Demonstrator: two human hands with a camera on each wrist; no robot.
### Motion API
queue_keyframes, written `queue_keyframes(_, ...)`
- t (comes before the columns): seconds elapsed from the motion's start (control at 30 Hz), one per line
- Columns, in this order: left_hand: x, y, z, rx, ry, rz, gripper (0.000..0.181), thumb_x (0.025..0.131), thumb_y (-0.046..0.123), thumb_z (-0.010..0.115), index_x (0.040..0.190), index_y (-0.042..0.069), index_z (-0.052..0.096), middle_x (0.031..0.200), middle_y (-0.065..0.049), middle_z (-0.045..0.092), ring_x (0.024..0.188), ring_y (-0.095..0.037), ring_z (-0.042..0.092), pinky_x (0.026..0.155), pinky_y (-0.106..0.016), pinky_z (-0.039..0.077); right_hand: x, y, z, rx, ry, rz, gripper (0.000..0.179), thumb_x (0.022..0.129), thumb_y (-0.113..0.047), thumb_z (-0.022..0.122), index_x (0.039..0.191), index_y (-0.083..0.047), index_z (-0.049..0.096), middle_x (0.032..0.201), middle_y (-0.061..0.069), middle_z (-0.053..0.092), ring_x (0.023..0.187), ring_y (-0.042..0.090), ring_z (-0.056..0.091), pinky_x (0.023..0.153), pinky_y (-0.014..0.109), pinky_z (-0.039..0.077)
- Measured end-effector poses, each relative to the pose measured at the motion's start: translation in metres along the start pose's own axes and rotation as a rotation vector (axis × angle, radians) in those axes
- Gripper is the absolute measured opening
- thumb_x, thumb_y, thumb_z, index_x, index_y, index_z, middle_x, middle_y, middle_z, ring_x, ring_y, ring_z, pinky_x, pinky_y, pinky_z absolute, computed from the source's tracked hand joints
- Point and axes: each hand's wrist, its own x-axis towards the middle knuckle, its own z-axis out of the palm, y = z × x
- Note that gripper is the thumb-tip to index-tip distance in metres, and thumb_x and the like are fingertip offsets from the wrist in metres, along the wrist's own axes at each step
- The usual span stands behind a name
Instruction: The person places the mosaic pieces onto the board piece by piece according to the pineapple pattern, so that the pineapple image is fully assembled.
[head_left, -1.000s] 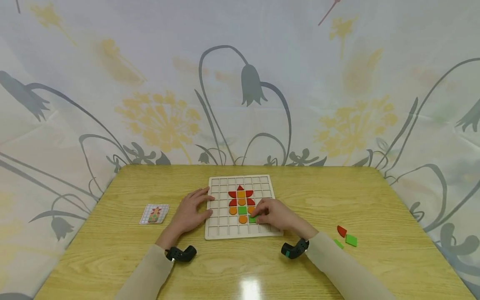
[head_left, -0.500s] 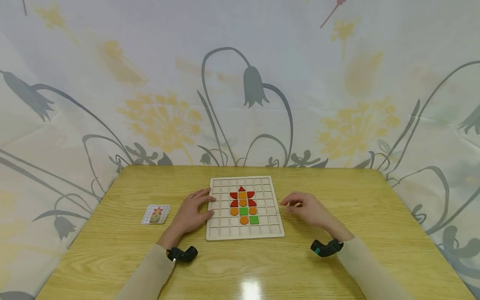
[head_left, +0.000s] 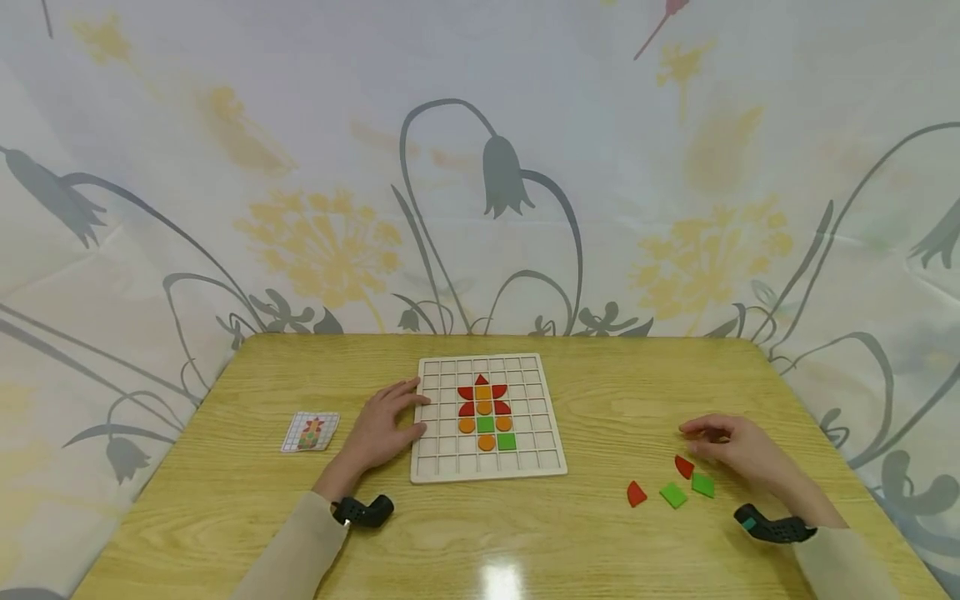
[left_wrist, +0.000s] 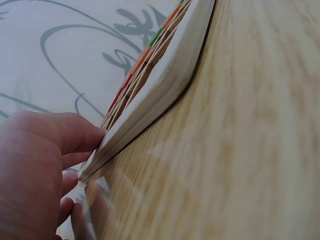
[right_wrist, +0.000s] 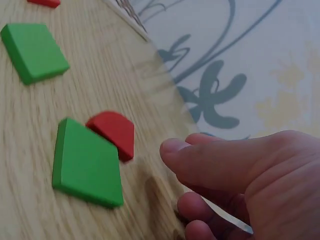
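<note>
A pale gridded board (head_left: 442, 467) bears red, orange and green pieces that make a flower-like figure, with a green square (head_left: 507, 442) at its lower right. My left hand (head_left: 382, 423) rests at the board's left edge, fingertips touching the rim. My right hand (head_left: 744, 450) hovers above loose pieces on the right side, with nothing in its loosely bent fingers. Below it lie a red quarter-circle (head_left: 683, 467) and a green square (head_left: 702, 484), close together. Another green square (head_left: 673, 495) and a second red quarter-circle (head_left: 636, 493) are farther left.
A small pattern card (head_left: 311, 432) with a similar printed figure lies left of the left hand. The wooden table (head_left: 420, 542) ends at a flower-patterned backdrop (head_left: 480, 208). Dark wrist cameras sit on both forearms.
My right hand has left the green square in the board's grid and moved right, over the loose pieces. My left hand has stayed at the board's edge.
</note>
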Motion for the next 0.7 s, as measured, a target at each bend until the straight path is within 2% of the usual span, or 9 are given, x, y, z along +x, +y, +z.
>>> queue_keyframes(0.07, 0.0, -0.001, 0.0, 0.001, -0.001, -0.005, 0.037, 0.09, 0.021, 0.071, 0.126, 0.012, 0.068, 0.155, -0.01, 0.042, 0.143, -0.036, 0.033, 0.115, -0.06, 0.022, -0.006, 0.008, -0.004, 0.006, -0.016, 0.026, 0.029, 0.092, -0.011, 0.071, 0.117, 0.005, 0.068, 0.104, 0.011, 0.068, 0.08, 0.006, 0.057, 0.065, 0.025, 0.05)
queue_keyframes(0.2, 0.0, -0.002, 0.001, 0.005, -0.005, -0.007, 0.037, 0.091, 0.021, 0.071, 0.127, 0.012, 0.067, 0.155, -0.01, 0.041, 0.143, -0.036, 0.033, 0.115, -0.06, 0.022, -0.013, 0.019, -0.009, 0.052, -0.064, 0.029, 0.028, 0.092, -0.013, 0.071, 0.115, 0.003, 0.068, 0.101, 0.007, 0.063, 0.078, 0.011, 0.055, 0.064, 0.026, 0.049)
queue_keyframes(0.37, 0.0, -0.002, 0.001, 0.004, -0.007, -0.009, 0.037, 0.091, 0.021, 0.071, 0.127, 0.012, 0.067, 0.155, -0.009, 0.041, 0.143, -0.036, 0.033, 0.115, -0.059, 0.022, -0.015, 0.026, -0.012, 0.078, -0.157, -0.112, 0.018, 0.09, -0.009, 0.073, 0.107, -0.004, 0.07, 0.108, -0.001, 0.061, 0.088, 0.007, 0.056, 0.071, 0.022, 0.048)
queue_keyframes(0.5, 0.0, -0.002, 0.002, 0.01, -0.001, -0.006, 0.037, 0.091, 0.021, 0.071, 0.127, 0.013, 0.067, 0.155, -0.009, 0.041, 0.143, -0.036, 0.033, 0.115, -0.059, 0.023, -0.013, 0.028, -0.013, 0.089, -0.227, -0.242, 0.018, 0.086, -0.001, 0.076, 0.102, -0.006, 0.07, 0.108, 0.0, 0.058, 0.096, 0.005, 0.055, 0.077, 0.019, 0.047)
queue_keyframes(0.7, 0.0, -0.002, 0.002, 0.006, 0.0, -0.003, 0.037, 0.091, 0.021, 0.071, 0.126, 0.013, 0.067, 0.155, -0.009, 0.041, 0.143, -0.037, 0.032, 0.115, -0.06, 0.022, -0.012, 0.024, -0.011, 0.086, -0.23, -0.256, 0.012, 0.086, -0.001, 0.075, 0.094, -0.009, 0.071, 0.103, 0.003, 0.057, 0.093, 0.007, 0.053, 0.076, 0.019, 0.046)
